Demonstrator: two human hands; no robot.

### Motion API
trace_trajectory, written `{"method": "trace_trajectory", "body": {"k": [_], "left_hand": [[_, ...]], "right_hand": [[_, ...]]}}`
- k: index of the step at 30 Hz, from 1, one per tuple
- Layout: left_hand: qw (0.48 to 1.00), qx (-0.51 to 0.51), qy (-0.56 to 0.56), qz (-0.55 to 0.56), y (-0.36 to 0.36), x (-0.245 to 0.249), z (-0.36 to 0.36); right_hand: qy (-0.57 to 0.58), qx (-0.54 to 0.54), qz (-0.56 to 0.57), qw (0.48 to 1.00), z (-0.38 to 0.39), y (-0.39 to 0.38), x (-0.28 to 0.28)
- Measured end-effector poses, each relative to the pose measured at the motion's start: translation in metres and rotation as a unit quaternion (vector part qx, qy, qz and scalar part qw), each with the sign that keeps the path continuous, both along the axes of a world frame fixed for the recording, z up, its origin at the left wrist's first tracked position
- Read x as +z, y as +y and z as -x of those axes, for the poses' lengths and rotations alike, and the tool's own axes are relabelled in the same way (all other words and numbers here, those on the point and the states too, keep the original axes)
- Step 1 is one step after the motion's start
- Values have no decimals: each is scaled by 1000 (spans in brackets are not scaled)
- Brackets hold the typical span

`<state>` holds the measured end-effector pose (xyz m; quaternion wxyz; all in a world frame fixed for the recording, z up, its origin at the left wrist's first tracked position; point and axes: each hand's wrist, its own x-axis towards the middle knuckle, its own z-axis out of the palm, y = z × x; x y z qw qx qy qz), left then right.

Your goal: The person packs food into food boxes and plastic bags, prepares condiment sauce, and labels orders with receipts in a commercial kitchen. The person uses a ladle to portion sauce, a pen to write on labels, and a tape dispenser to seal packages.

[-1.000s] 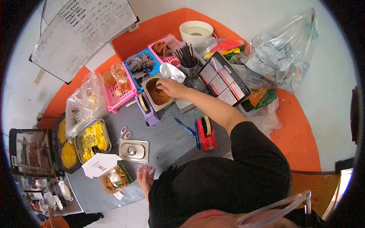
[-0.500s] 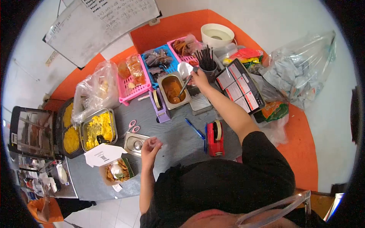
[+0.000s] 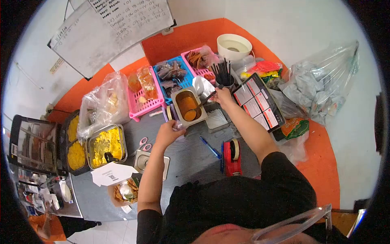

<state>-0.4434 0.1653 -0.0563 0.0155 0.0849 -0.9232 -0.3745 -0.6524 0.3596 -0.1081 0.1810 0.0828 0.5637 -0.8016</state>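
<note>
A person's right hand (image 3: 223, 97) grips the handle of a dark ladle (image 3: 204, 101), its bowl resting in orange-brown sauce in a metal pan (image 3: 197, 121) at the table's far side, while the left hand (image 3: 165, 133), fingers pinched on a small piece of clear plastic (image 3: 179, 126), is poised just beside the pan's near corner. Taking the pan as the clock's center, the right hand is at 3 o'clock and the left at 7; whether the plastic touches the rim, one cannot tell. A purple tape dispenser (image 3: 169, 114) sits close by at 8 o'clock, partly hidden by the left hand. A pink basket (image 3: 140, 108) stands at 10, a blue basket (image 3: 186, 82) at 11, a cup of black sticks (image 3: 228, 84) between 1 and 2, and a tablet (image 3: 258, 101) at 3. Toward 5 lie blue pens (image 3: 210, 148) and a red tape dispenser (image 3: 231, 164). Pink-handled scissors (image 3: 146, 145) rest at 8, with a tray of yellow food (image 3: 123, 141) beyond; farther out at 7, an open food box (image 3: 113, 174) occupies the table (image 3: 189, 162).
</note>
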Motion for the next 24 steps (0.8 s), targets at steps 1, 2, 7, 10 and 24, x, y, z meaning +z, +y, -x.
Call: {"method": "trace_trajectory", "body": {"k": [1,2,7,10,24], "left_hand": [[999,-3,1,37,-3,-1,6],[999,-6,1,37,-6,-3,11],[998,-23,-45,36,-16,-8,32],[997,-17,-37,60,-14,-1,36],[999,23,41,7,13,-6,76]], "right_hand": [[0,-2,0,1000,-2,1,1],[1,-5,5,1000,-5,2,2],[3,-16,38,999,-8,7,4],[-7,-64,58,996,-9,9,8],[194,-56,9,979,-16,8,81]]}}
